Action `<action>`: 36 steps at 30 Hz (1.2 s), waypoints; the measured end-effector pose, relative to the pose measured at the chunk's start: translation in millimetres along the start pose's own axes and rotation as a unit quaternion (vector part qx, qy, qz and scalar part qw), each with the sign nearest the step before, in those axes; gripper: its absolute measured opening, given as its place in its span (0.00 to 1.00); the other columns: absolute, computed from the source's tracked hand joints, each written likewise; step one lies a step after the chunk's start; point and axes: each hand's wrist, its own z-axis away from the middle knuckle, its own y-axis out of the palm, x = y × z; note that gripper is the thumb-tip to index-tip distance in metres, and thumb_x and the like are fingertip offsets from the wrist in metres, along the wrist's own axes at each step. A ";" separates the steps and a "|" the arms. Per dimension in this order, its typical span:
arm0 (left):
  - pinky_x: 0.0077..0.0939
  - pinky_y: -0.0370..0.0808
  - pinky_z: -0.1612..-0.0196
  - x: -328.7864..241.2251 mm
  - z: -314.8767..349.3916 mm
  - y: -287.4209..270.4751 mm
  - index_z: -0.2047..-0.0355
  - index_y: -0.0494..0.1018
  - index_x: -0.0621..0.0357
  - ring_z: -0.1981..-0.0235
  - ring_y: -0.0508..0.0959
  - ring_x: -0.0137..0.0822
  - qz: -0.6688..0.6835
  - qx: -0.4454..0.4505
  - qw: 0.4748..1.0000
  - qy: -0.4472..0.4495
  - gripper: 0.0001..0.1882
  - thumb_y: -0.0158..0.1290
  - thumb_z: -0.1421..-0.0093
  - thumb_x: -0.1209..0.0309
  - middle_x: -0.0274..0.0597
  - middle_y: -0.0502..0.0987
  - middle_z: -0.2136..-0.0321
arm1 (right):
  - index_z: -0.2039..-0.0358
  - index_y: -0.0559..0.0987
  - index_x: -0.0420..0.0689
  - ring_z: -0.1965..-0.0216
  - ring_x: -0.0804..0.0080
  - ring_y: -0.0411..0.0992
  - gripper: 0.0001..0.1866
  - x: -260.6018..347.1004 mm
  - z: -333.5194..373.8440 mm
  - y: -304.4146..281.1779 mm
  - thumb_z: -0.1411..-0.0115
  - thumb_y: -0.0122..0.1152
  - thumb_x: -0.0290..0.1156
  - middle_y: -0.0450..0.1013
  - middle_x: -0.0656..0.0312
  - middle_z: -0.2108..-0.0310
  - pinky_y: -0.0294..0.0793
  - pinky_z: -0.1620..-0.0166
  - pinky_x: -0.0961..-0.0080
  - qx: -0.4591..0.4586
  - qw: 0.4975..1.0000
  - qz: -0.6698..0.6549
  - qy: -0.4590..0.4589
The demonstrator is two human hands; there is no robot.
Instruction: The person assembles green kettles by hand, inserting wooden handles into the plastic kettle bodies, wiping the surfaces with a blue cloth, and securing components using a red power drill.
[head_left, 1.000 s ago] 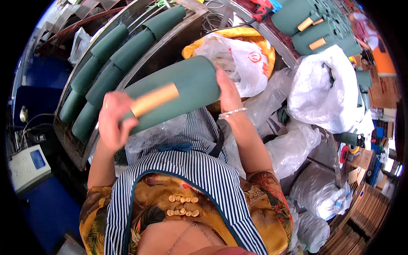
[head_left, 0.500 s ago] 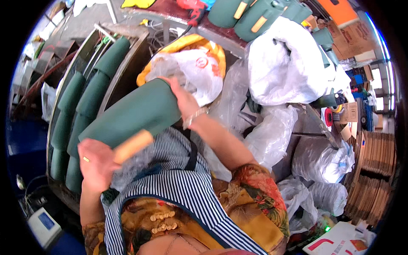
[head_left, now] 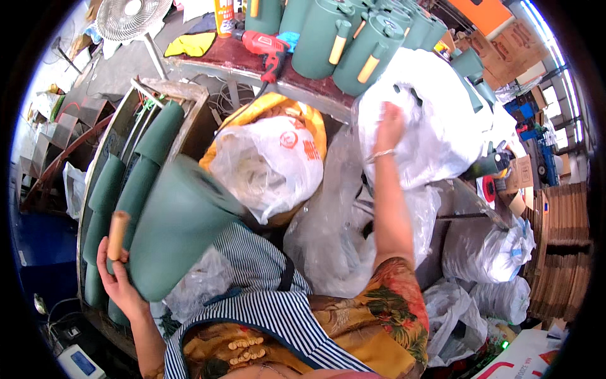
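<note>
My left hand (head_left: 123, 284) holds a green jug (head_left: 173, 230) low on its wooden handle (head_left: 117, 235). The jug is tilted and partly blurred, its wide end toward the upper right. At arm's length, my right hand (head_left: 389, 129) is over the near left side of a big white plastic bag (head_left: 435, 120). Its fingers are smeared, and whether they grip anything I cannot tell. Between my hands lies a yellow sack (head_left: 293, 107) lined with a white plastic bag (head_left: 271, 164).
Several green jugs with wooden handles (head_left: 322, 41) stand on a dark red bench (head_left: 214, 66), near a red power drill (head_left: 265, 50). At left, a wooden crate (head_left: 180, 126) holds rows of green jug bodies (head_left: 136, 164). Clear plastic bags (head_left: 338, 246) hang before me; cardboard stacks (head_left: 565, 218) stand right.
My right hand has left the jug and moved right and outward to the white bag. The jug has swung more upright in my left hand. The view has shifted, showing more of the bench.
</note>
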 end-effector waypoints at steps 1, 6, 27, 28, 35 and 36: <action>0.24 0.69 0.49 22.9 -13.5 -23.2 0.43 0.64 0.64 0.53 0.72 0.34 0.094 0.035 0.994 -0.032 0.21 0.48 0.34 0.69 0.43 0.73 0.54 | 0.61 0.80 0.42 0.62 0.63 0.74 0.13 -31.9 -47.2 -9.7 0.42 0.58 0.36 0.76 0.56 0.65 0.73 0.57 0.70 -0.017 0.968 0.250 -0.030; 0.34 0.72 0.48 83.6 -19.2 -62.5 0.44 0.65 0.63 0.50 0.74 0.39 0.255 -0.033 0.933 -0.251 0.21 0.49 0.35 0.67 0.46 0.73 0.51 | 0.66 0.83 0.44 0.62 0.50 0.77 0.12 -119.0 -165.4 -7.4 0.44 0.54 0.36 0.78 0.47 0.65 0.75 0.55 0.59 0.070 0.847 0.526 -0.036; 0.37 0.73 0.46 61.9 -45.6 45.8 0.50 0.69 0.61 0.52 0.72 0.46 0.483 0.003 0.809 -0.336 0.16 0.53 0.38 0.72 0.41 0.71 0.51 | 0.71 0.75 0.41 0.73 0.65 0.74 0.05 142.9 14.5 -53.6 0.39 0.51 0.23 0.73 0.58 0.73 0.72 0.69 0.68 0.200 0.846 0.358 -0.341; 0.37 0.77 0.51 48.5 -47.3 64.0 0.51 0.69 0.62 0.52 0.72 0.47 0.524 0.010 0.779 -0.344 0.15 0.53 0.38 0.73 0.46 0.70 0.51 | 0.70 0.75 0.40 0.73 0.63 0.73 0.05 161.5 42.5 -53.0 0.39 0.51 0.23 0.72 0.58 0.74 0.72 0.68 0.68 0.286 0.875 0.260 -0.291; 0.29 0.82 0.53 -4.1 -8.9 59.1 0.60 0.68 0.69 0.49 0.72 0.54 0.591 0.088 0.697 -0.395 0.09 0.50 0.36 0.74 0.61 0.69 0.53 | 0.66 0.75 0.39 0.71 0.54 0.71 0.05 260.0 154.8 42.9 0.44 0.57 0.22 0.70 0.53 0.72 0.70 0.67 0.68 0.548 0.767 -0.052 -0.329; 0.30 0.82 0.53 -4.1 -2.0 54.5 0.61 0.69 0.69 0.51 0.73 0.54 0.579 0.096 0.708 -0.391 0.09 0.51 0.37 0.75 0.60 0.70 0.53 | 0.66 0.75 0.39 0.71 0.54 0.71 0.05 264.7 158.7 51.9 0.44 0.58 0.22 0.70 0.53 0.72 0.70 0.67 0.68 0.571 0.752 -0.048 -0.327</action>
